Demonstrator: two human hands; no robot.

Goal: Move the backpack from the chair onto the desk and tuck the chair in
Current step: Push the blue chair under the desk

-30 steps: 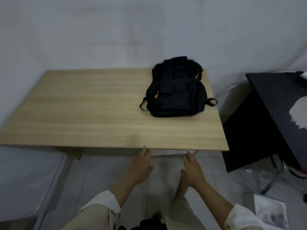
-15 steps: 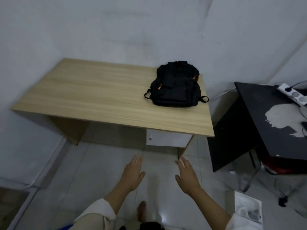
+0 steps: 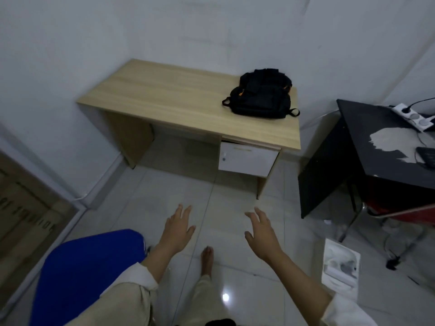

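Observation:
A black backpack (image 3: 260, 98) with orange zip pulls lies flat on the right end of the light wooden desk (image 3: 179, 102), which stands against the white wall. The blue chair (image 3: 87, 269) shows at the lower left, well back from the desk, with only its seat in view. My left hand (image 3: 177, 228) and my right hand (image 3: 261, 232) hover over the tiled floor in front of the desk, both empty with fingers spread. The left hand is just right of the chair's seat and does not touch it.
A white drawer (image 3: 247, 158) hangs under the desk's right side. A black table (image 3: 386, 147) with a power strip (image 3: 412, 116) stands to the right. A white box (image 3: 340, 267) lies on the floor at the right. My bare foot (image 3: 207, 257) is on the tiles.
I have stepped back from the desk, so it looks smaller and farther. The blue chair has come into view at the lower left. Both hands stay empty and spread.

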